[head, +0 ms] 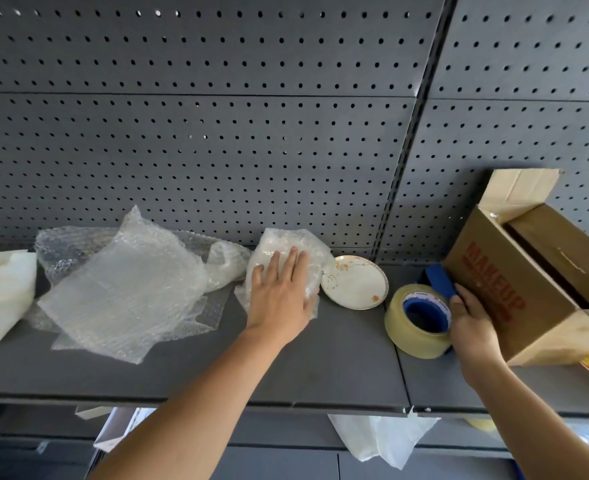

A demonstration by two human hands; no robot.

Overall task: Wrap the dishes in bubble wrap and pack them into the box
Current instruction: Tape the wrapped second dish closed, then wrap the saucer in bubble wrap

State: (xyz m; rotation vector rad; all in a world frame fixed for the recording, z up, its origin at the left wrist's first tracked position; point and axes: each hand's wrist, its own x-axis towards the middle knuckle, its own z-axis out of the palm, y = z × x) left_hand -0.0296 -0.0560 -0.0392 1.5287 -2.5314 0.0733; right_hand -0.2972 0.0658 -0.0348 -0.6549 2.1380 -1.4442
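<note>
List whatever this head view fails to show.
Head view, wrapped bundle: contents hidden by its bubble wrap and the left hand.
Box: inside blocked by its own wall; right edge cuts it off.
Right hand: fingers hidden behind the tape roll, grip unclear.
Foam sheets: cut by left edge.

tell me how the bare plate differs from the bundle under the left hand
The plate is uncovered, its flower pattern and gold rim showing; the bundle is swathed in bubble wrap, its contents hidden. The left hand presses flat on the bundle; no hand touches the plate. The plate lies nearer the tape roll that the right hand grips. Both rest on the grey shelf, outside the box.
</note>
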